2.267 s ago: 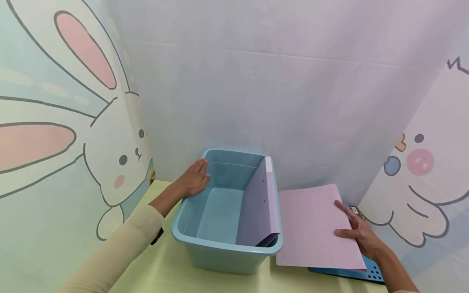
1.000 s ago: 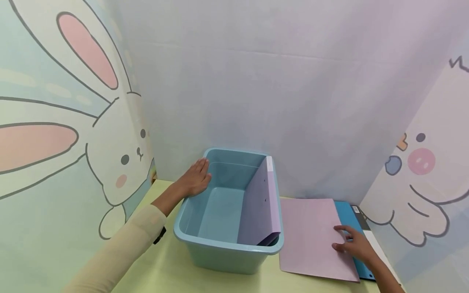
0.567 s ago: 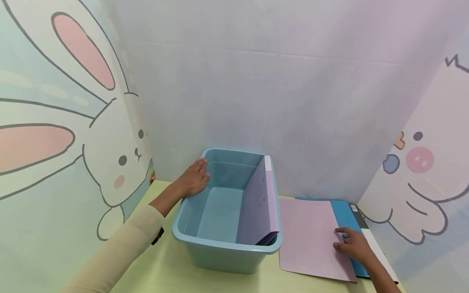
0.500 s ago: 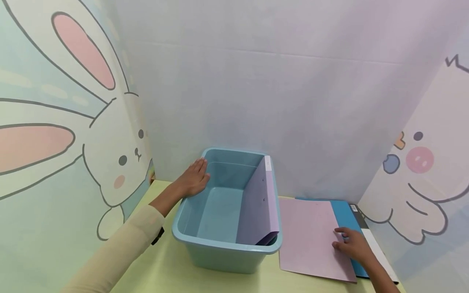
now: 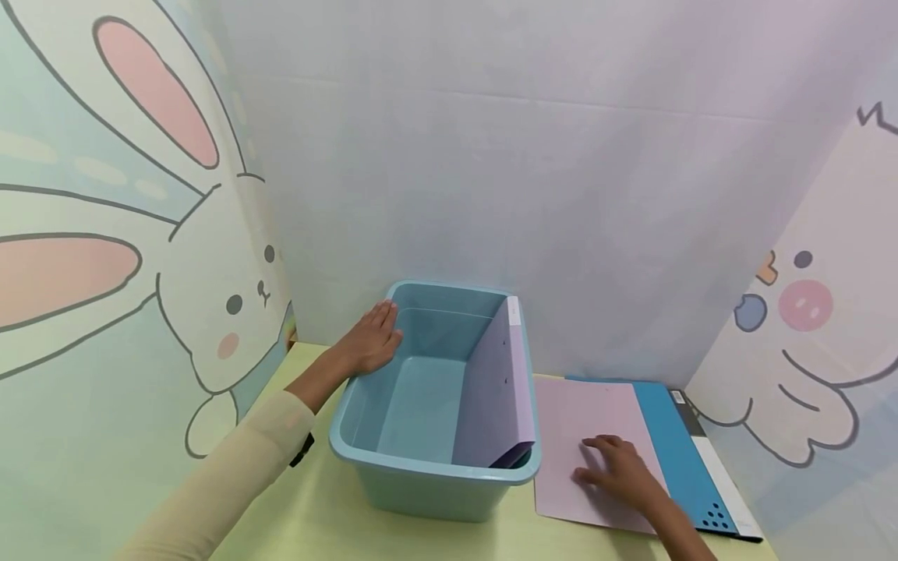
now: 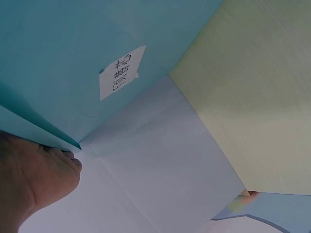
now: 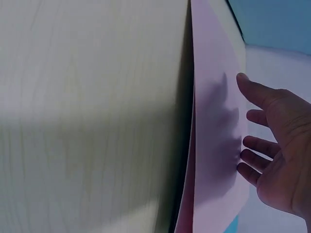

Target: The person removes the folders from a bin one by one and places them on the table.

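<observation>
A light blue plastic bin [image 5: 429,421] stands on the table, and my left hand [image 5: 373,340] rests on its left rim. In the left wrist view, the left hand [image 6: 43,177] lies at the bin's edge, beside a paper label [image 6: 121,73] with handwriting on the wall. Inside the bin, a purple file folder [image 5: 500,382] leans upright along the right wall. A flat pink folder [image 5: 582,413] lies right of the bin. My right hand [image 5: 620,471] is over it, fingers loosely bent, holding nothing. The right wrist view shows the right hand [image 7: 282,141] above its shadow on the pink surface.
Under the pink folder's right side lies a blue folder [image 5: 673,436], with a white-and-dark flat item [image 5: 722,475] at its far right. The yellowish tabletop [image 5: 281,514] ends at cloth walls [image 5: 491,195] with cartoon animals.
The pink folder was tilted up in the right hand and now lies flat. Since then, the right hand has moved left from its edge to over its middle. The left hand stays put.
</observation>
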Available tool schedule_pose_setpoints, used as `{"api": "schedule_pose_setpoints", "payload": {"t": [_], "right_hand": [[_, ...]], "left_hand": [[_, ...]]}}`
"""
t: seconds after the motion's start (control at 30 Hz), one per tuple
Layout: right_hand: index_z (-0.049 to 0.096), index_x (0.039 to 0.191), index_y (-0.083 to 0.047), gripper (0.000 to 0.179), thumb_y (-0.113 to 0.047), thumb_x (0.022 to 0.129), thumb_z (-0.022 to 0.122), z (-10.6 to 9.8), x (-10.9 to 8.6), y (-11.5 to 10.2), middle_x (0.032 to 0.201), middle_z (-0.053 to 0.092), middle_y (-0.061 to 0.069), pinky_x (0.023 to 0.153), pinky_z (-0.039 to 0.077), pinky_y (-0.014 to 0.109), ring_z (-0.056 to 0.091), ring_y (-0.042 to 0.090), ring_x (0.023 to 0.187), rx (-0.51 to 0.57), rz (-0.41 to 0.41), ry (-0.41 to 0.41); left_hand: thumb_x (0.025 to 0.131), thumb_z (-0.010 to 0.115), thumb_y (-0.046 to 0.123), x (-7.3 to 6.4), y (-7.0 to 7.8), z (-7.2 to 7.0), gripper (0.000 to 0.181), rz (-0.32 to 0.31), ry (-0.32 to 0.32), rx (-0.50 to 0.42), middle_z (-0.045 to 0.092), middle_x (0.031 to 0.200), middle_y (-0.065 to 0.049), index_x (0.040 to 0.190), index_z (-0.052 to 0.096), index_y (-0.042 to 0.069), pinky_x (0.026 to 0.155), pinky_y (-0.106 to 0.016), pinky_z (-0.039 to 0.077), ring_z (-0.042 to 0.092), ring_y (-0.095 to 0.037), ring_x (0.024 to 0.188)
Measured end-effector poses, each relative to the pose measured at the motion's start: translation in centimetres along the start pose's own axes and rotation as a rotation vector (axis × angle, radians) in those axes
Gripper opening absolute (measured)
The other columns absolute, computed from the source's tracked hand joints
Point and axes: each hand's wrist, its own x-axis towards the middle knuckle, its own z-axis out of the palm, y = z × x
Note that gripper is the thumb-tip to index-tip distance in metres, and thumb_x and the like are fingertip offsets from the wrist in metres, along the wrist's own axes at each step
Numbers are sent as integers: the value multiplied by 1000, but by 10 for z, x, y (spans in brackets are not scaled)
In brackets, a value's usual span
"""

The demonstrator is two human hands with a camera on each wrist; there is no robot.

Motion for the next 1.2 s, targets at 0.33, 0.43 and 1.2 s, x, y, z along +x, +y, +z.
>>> {"api": "schedule_pose_setpoints", "payload": {"t": [0.33,0.43,1.2], "right_hand": [[67,158,-13,90,-63,88,91,34,-5,-36,171,54,27,117,41,88,40,64,161,38,-134,-78],[67,158,-14,86,-61,90,90,40,-5,-38,172,53,26,119,40,88,39,63,162,32,-153,-77],[67,157,-10,81,-51,91,90,28,-1,-10,174,49,29,129,30,83,32,63,165,16,-85,-101]], "left_hand": [[122,23,31,-2,2,-1,71,1,-2,5,2,187,-32,175,6,-14,145,-63,7,2,-50,177],[123,24,31,-2,2,-1,71,1,-1,8,2,188,-32,175,6,-14,145,-62,7,2,-50,177],[122,22,31,-3,3,-2,71,5,4,15,5,187,-33,175,8,-14,145,-62,8,4,-50,177]]}}
